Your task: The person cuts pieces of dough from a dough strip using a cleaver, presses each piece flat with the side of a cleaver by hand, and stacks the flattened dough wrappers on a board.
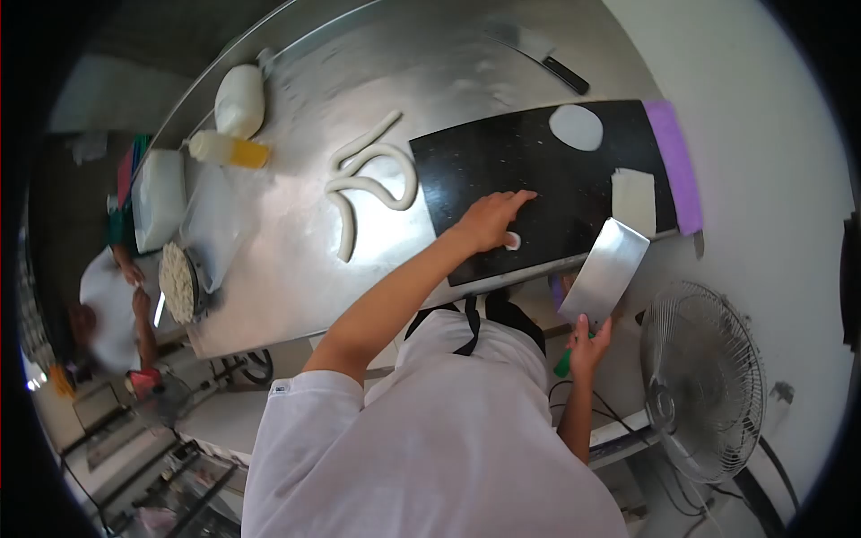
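My right fingers grip cleaver, right of centre; likely heavy, stiff; hold handle; my left fingers extended, unclenched, by soft-looking dough.

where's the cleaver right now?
Head view, right of centre: the cleaver is in the right hand, its blade overlapping the near edge of the black board in the image, just below the white rectangular piece.

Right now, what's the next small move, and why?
Probably press the small white piece with the left hand: it lies by that hand, while a flat white disc sits on the black board and the right hand holds the cleaver.
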`<state>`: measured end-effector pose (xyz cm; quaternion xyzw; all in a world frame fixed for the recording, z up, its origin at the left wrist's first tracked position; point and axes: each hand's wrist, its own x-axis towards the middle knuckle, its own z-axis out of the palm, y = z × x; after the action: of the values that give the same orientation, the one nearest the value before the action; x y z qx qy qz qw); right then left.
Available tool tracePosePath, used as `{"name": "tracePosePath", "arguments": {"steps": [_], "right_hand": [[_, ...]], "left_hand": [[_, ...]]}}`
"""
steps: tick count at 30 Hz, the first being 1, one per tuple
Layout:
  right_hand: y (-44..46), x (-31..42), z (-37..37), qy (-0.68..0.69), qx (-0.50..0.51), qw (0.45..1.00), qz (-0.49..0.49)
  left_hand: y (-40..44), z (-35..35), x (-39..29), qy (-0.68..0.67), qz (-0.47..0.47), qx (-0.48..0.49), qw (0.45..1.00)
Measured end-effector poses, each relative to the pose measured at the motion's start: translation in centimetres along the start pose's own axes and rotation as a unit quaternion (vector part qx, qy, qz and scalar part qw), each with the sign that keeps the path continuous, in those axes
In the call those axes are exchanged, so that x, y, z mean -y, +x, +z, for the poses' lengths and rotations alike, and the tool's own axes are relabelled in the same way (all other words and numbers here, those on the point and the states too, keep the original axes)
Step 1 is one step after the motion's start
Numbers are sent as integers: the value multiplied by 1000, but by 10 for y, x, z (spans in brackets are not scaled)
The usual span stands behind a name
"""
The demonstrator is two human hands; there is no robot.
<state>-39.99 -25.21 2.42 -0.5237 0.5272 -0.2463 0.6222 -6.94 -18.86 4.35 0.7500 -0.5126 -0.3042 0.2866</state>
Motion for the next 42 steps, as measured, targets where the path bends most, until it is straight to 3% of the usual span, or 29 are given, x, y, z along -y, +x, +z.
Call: {"name": "tracePosePath", "arguments": {"steps": [2,3,6,11,13,15,16,17,19,20,22,23,25,26,27,29,30,31,33,34,35,37,38,42], "right_hand": [[-1,-5,-14,15,-22,999,19],[-4,-6,-20,16,-22,999,18],[-6,-7,-33,26,-26,999,26],[21,15,-42,25,-7,999,39],[45,26,-43,-4,11,999,-41],[65,54,-36,30,-7,999,-21],[77,65,-32,61,-24,998,-5],[91,64,-29,57,-23,998,-1],[122,57,-26,100,11,990,-93],[139,55,-26,98,12,990,-97],[160,37,-28,-77,-22,996,-27],[166,21,-35,-85,-17,996,-13],[202,-1,-39,-330,-36,913,-235],[206,-4,-48,-320,-15,940,-117],[202,24,-42,-326,-5,939,-111],[178,98,-19,-190,-40,979,62],[179,70,-26,-117,-53,992,-4],[187,37,-35,-118,-57,991,1],[198,-13,-52,-408,-41,898,-160],[195,1,-45,-382,-48,894,-230],[189,18,-40,-381,-46,895,-227],[159,69,-17,-259,-77,962,-35],[149,69,-22,-184,-66,981,7],[88,80,5,-132,-108,985,-10]], "left_hand": [[26,-4,-7,90,-62,130,985],[31,-2,-14,92,-61,143,984],[44,10,-31,305,-114,175,929],[53,2,-50,317,-116,232,912],[62,0,-52,284,-125,268,912],[71,16,-49,48,-73,73,993],[70,38,-42,76,-3,-23,997],[62,53,-32,72,-7,-22,997],[48,71,-26,229,107,-18,967],[52,72,-25,227,108,-21,968],[53,69,-26,245,91,38,965],[44,72,-27,236,81,47,967],[49,68,-18,157,137,37,977],[43,74,-9,141,181,16,973],[43,76,-6,135,170,17,976],[37,78,-4,146,187,30,971],[35,80,-1,140,198,21,970],[38,79,1,137,198,27,970],[37,81,-2,136,191,13,972],[40,77,-6,117,181,9,976],[42,77,-5,118,179,11,977],[39,80,-1,112,199,-28,973],[40,78,-4,107,193,-24,975],[52,68,-10,69,218,-40,973]]}}
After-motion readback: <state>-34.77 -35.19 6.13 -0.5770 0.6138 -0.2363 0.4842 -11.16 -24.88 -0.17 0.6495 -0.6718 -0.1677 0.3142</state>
